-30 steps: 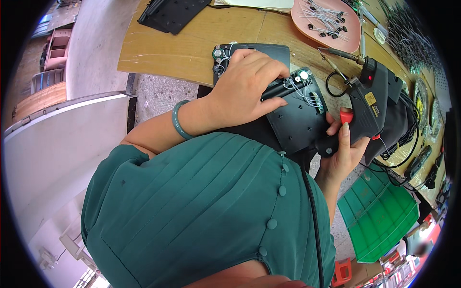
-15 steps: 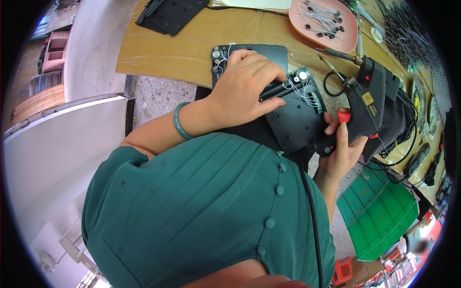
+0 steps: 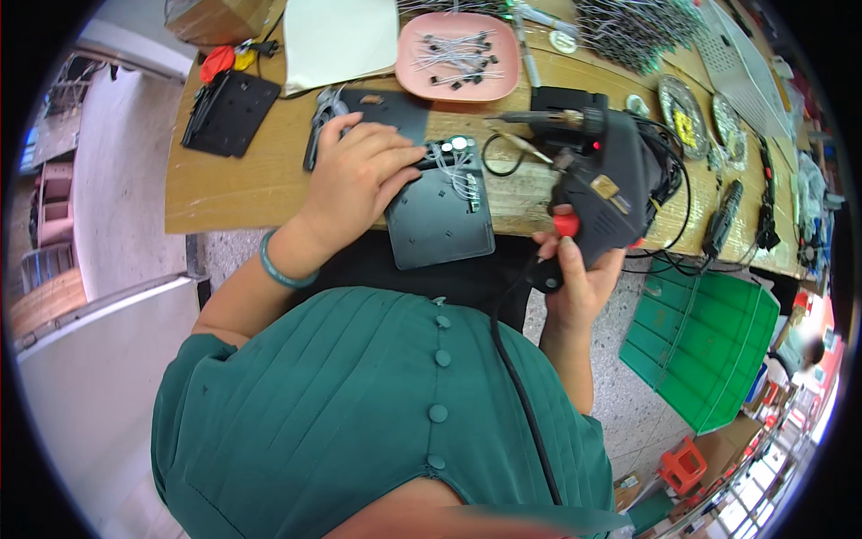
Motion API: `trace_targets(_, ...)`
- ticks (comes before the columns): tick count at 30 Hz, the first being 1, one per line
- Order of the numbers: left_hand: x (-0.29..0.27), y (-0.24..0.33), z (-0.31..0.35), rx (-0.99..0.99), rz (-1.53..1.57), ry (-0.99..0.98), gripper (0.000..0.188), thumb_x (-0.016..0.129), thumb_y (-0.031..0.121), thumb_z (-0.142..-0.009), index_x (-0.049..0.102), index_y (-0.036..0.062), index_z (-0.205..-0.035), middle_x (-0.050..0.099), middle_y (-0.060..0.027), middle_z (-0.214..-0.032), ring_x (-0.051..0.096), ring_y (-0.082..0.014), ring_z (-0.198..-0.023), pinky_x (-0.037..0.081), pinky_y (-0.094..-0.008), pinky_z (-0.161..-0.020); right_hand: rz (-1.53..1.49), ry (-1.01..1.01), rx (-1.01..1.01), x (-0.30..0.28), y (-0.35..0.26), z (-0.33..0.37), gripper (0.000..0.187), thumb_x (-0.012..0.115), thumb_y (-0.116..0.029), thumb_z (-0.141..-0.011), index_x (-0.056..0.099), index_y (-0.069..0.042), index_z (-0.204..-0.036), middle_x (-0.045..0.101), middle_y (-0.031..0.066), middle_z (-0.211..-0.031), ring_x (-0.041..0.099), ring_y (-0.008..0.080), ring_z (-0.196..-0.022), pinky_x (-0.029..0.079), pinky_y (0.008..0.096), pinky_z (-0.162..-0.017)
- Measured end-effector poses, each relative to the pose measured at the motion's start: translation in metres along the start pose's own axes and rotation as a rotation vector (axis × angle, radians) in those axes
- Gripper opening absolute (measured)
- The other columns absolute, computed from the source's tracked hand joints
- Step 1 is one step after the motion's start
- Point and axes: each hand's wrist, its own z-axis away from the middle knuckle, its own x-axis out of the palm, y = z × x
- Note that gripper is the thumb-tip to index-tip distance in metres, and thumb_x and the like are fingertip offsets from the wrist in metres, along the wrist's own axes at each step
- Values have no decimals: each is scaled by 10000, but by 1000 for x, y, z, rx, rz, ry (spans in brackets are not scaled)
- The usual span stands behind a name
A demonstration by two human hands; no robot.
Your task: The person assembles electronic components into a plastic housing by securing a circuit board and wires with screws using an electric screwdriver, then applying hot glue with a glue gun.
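My left hand (image 3: 364, 180), a bangle on its wrist, holds a black plastic panel (image 3: 440, 220) by its upper left edge, thumb and fingers about a dark bar there. Along the panel's top run thin white wires (image 3: 458, 166), a round silvery part and a small strip of parts. Under and behind that hand lies a second dark panel (image 3: 386, 112), partly hidden. In my right hand (image 3: 579, 278) is a black soldering gun (image 3: 611, 180) with a red trigger and a lit red light. Its tip points left above the table, apart from the panel.
A pink tray (image 3: 409, 76) holds several short wired black parts. White paper (image 3: 341, 40) and another black panel (image 3: 235, 112) lie at the far left. Bundled wired parts (image 3: 628, 31) are at the back right. A green crate (image 3: 705, 337) stands below the table's right side.
My view has shifted, so the table and its things sit further left. The panel has turned a little more upright. Both hands keep their holds.
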Motion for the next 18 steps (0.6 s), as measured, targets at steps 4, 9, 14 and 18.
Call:
trace_targets(4,4,-11,1,85,207,-41,220,737,151,-781,718,100,-995,705,-50,-1020,648,-208,-971,434,-384,-955,84,-10,-30,-2,-6,2,526,668,1,-825,357,27,-1249,594,229,-1087,631,208,-757,553,359,-744)
trace_targets(9,13,-11,11,107,204,62,184,709,160,-814,700,86,-982,694,-77,-1037,645,-226,-1016,477,-385,-941,402,-39,-31,-2,-5,5,587,669,38,-826,342,20,-1314,597,211,-1102,621,185,-812,528,285,-706)
trace_targets(14,17,-12,16,132,185,104,195,715,132,-802,707,82,-990,690,-82,-1069,647,-238,-1039,489,-390,-947,497,-72,-27,-3,-4,1,604,693,46,-808,357,36,-1309,563,177,-1159,625,201,-971,522,307,-847)
trace_targets(18,17,-12,18,151,163,95,208,711,103,-794,713,82,-1001,687,-88,-1091,649,-248,-1045,503,-393,-933,628,-146,-46,-2,-6,-2,561,702,39,-806,394,35,-1275,545,157,-1176,595,211,-1059,502,323,-904)
